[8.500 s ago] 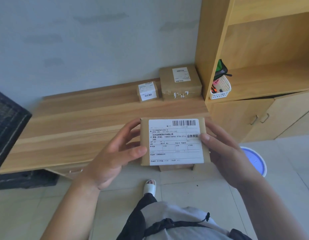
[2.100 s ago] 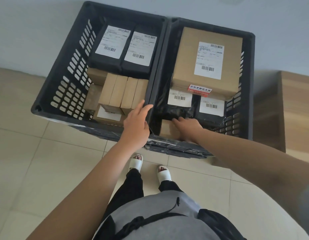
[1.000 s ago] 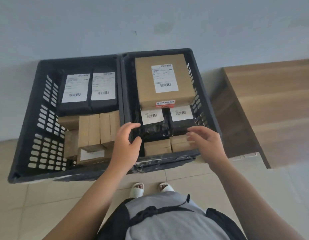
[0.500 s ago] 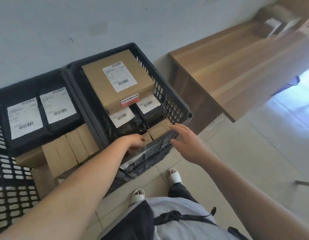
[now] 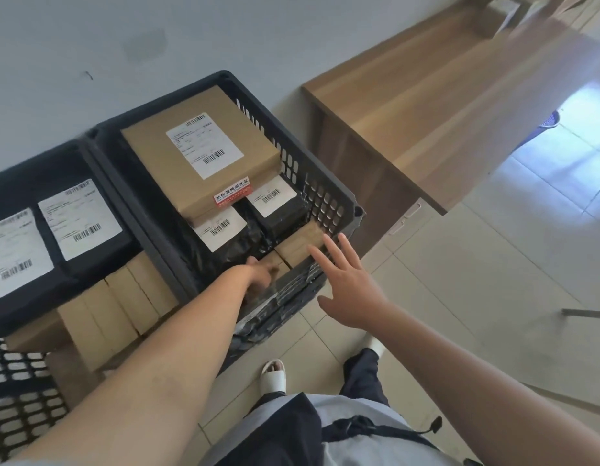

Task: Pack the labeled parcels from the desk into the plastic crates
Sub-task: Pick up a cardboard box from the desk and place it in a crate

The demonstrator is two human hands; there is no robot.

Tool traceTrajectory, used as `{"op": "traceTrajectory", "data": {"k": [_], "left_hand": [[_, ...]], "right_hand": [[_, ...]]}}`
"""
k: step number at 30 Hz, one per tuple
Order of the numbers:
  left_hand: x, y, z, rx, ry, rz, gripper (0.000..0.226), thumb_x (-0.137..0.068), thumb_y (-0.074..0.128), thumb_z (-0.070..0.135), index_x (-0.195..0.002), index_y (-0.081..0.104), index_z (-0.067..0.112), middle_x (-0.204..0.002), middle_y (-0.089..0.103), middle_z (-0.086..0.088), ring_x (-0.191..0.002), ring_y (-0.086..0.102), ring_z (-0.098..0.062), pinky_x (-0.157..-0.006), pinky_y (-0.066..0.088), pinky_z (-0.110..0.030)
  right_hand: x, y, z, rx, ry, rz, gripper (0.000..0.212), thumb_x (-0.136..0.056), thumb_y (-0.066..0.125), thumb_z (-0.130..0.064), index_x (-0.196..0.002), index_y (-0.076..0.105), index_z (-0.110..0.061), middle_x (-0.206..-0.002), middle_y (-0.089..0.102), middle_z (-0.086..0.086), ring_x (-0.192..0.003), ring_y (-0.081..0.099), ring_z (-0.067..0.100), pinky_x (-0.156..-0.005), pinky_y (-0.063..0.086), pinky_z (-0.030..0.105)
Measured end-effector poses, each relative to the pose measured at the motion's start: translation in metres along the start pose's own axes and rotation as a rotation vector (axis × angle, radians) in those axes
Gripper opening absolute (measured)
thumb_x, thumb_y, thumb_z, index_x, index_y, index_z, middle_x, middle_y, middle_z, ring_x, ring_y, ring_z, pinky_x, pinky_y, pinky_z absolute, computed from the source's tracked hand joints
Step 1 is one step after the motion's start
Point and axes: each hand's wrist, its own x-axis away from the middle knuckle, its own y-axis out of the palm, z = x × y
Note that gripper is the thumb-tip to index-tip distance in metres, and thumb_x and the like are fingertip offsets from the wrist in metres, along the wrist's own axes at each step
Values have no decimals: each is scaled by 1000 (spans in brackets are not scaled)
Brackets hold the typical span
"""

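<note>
Two dark plastic crates stand on the floor by the wall. The right crate (image 5: 325,196) holds a large brown labeled parcel (image 5: 197,153) on top of black labeled parcels (image 5: 278,210), with small brown parcels (image 5: 302,243) along its front. In the left crate (image 5: 23,398) lie black labeled parcels (image 5: 80,223) and a row of brown boxes (image 5: 123,297). My left hand (image 5: 258,274) reaches into the right crate's front and touches a small brown parcel; its fingers are blurred. My right hand (image 5: 345,280) hovers over the crate's front rim, fingers spread, holding nothing.
The wooden desk (image 5: 426,95) runs off to the upper right, with blurred parcels (image 5: 507,11) at its far end. Tiled floor lies to the right, with a blue round object (image 5: 544,124) and a metal bar (image 5: 587,312). My slippered foot (image 5: 273,375) stands before the crates.
The parcel I held over the desk now sits in the right crate. My right hand has lifted off the crate's front and spread open, and my view has swung right toward the desk.
</note>
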Motion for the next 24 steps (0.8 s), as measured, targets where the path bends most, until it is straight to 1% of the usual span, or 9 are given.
{"op": "traceTrajectory", "data": {"k": [3, 5, 9, 11, 13, 15, 18, 22, 24], "left_hand": [[-1, 1, 1, 21, -2, 87, 51, -108, 46, 23, -158, 37, 31, -168, 17, -13, -149, 30, -42, -122, 29, -53], [4, 2, 1, 21, 1, 78, 50, -108, 45, 28, -157, 38, 30, -168, 18, -13, -149, 30, -42, -122, 27, -54], [18, -7, 5, 143, 12, 64, 53, -106, 44, 17, -158, 37, 27, -167, 25, -12, -150, 33, -37, -123, 30, -48], [30, -22, 16, 243, 42, 68, 55, -105, 38, 7, -157, 39, 22, -165, 33, -9, -148, 38, -30, -117, 36, -40], [41, -39, 37, 362, 83, 154, 51, -104, 38, 5, -152, 47, 22, -156, 46, -7, -136, 50, -25, -101, 44, -34], [54, -58, 70, 506, 136, 286, 45, -105, 43, 9, -146, 52, 25, -143, 54, -3, -120, 55, -21, -92, 45, -32], [72, -76, 149, 731, 293, 409, 31, -104, 51, 16, -129, 62, 30, -130, 61, 5, -118, 58, -16, -101, 49, -37], [90, -77, 274, 907, 525, 314, 26, -105, 53, 12, -117, 70, 27, -118, 70, 3, -108, 68, -15, -91, 59, -31], [91, -70, 334, 942, 591, 268, 24, -104, 54, 9, -113, 72, 23, -114, 74, -1, -105, 71, -18, -89, 61, -32]], "right_hand": [[-1, 1, 4, -2, -34, -6, 94, -98, 59, -32, -162, -10, -39, -171, -21, -8, -153, -33, 24, -126, 22, 44], [-1, -1, 6, -12, -51, -19, 94, -98, 58, -32, -162, -10, -40, -171, -21, -8, -153, -33, 24, -126, 21, 44], [0, -12, 13, -140, -113, -44, 83, -99, 59, -32, -163, 6, -41, -172, -12, -11, -156, -26, 19, -126, 18, 42], [0, -26, 26, -356, -127, -51, 67, -100, 61, -31, -159, 30, -39, -172, 10, -12, -159, -6, 14, -127, 15, 40], [2, -46, 48, -652, -73, -9, 46, -101, 62, -30, -146, 53, -38, -160, 42, -13, -151, 34, 10, -123, 29, 38], [5, -70, 79, -884, 14, 88, 31, -100, 64, -24, -130, 67, -35, -134, 65, -16, -127, 58, 2, -108, 46, 31], [11, -105, 135, -1095, 139, 233, 21, -99, 66, -18, -115, 73, -29, -111, 73, -18, -106, 67, -1, -91, 50, 22], [23, -142, 217, -1296, 294, 439, 17, -97, 68, -15, -109, 76, -24, -107, 75, -11, -105, 69, 12, -97, 57, 42], [34, -159, 260, -1371, 337, 534, 17, -97, 67, -11, -106, 76, -22, -110, 75, -3, -107, 70, 20, -97, 58, 45]]}}
